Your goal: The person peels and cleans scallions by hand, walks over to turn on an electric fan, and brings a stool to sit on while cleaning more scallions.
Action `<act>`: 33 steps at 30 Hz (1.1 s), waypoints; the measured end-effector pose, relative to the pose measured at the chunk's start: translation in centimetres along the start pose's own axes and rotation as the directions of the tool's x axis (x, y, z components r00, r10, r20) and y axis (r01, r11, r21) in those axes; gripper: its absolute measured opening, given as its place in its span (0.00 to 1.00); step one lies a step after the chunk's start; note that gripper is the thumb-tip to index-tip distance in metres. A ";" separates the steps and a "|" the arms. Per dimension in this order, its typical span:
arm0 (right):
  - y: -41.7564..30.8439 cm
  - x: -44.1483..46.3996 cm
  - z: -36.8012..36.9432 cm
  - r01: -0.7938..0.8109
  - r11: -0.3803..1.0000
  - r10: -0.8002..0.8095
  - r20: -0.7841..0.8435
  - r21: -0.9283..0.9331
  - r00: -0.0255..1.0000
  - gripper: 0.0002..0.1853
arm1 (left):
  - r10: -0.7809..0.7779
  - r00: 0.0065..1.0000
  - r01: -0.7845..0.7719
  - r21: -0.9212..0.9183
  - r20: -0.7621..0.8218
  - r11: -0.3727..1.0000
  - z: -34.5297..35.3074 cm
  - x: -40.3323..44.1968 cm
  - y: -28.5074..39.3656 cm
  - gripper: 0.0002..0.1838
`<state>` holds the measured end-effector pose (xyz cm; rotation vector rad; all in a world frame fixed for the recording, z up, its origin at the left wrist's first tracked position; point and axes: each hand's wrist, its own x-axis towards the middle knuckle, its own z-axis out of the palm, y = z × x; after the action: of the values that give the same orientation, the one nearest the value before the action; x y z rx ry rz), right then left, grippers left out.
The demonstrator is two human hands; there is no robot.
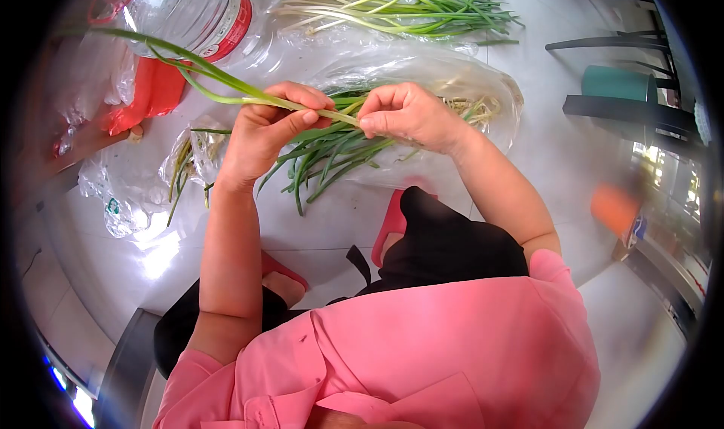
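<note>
One green onion (256,95) stretches from the upper left to the middle, its green leaves to the left and its pale stem between my hands. My left hand (283,120) is closed around the stem. The fingers of my right hand (400,116) pinch its pale end at the right. Under both hands a bunch of green onions (324,161) lies on a clear plastic bag (498,82), with roots showing to the right of my right hand. A second bunch (400,7) with white stems and green leaves lies at the top.
A large clear plastic bottle (181,10) with a red band stands at the upper left, near a red bag (154,90). Plastic with wilted scraps (183,161) lies at the left. Black racks (626,108) and an orange object (615,209) are at the right.
</note>
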<state>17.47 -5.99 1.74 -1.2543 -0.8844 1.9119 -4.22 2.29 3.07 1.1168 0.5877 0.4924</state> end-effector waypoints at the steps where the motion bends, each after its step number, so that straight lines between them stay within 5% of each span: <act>1: 0.0 0.0 -0.1 -0.001 1.000 0.001 0.000 0.001 1.000 0.08 | 0.010 1.000 -0.010 -0.002 0.012 1.000 -0.1 0.0 -0.1 0.04; 13: -0.4 0.5 0.4 0.026 0.997 -0.026 0.006 -0.067 1.000 0.07 | -0.013 1.000 0.013 -0.045 -0.004 0.999 0.0 0.1 0.0 0.04; 16: -0.4 0.6 0.2 -0.047 0.989 0.036 0.084 0.140 0.996 0.07 | 0.008 1.000 -0.007 -0.031 0.003 0.999 0.2 0.1 0.1 0.05; 25: -0.6 0.9 0.3 -0.099 0.992 0.093 0.071 0.077 0.993 0.08 | -0.092 0.986 0.092 -0.009 -0.142 0.996 2.2 0.1 0.1 0.07; 29: -0.8 0.9 0.9 0.002 0.998 -0.004 -0.030 -0.068 1.000 0.08 | -0.323 0.933 0.319 -0.050 -0.157 0.946 2.7 0.1 -1.5 0.10; 33: 0.2 1.2 0.9 0.054 0.979 -0.079 -0.123 -0.195 0.989 0.08 | -0.293 0.923 0.298 -0.020 -0.250 0.954 3.8 0.3 -1.5 0.12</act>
<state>16.17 -5.28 1.25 -1.4263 -1.0471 1.7038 -1.40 -0.65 2.80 0.9674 0.9690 0.3667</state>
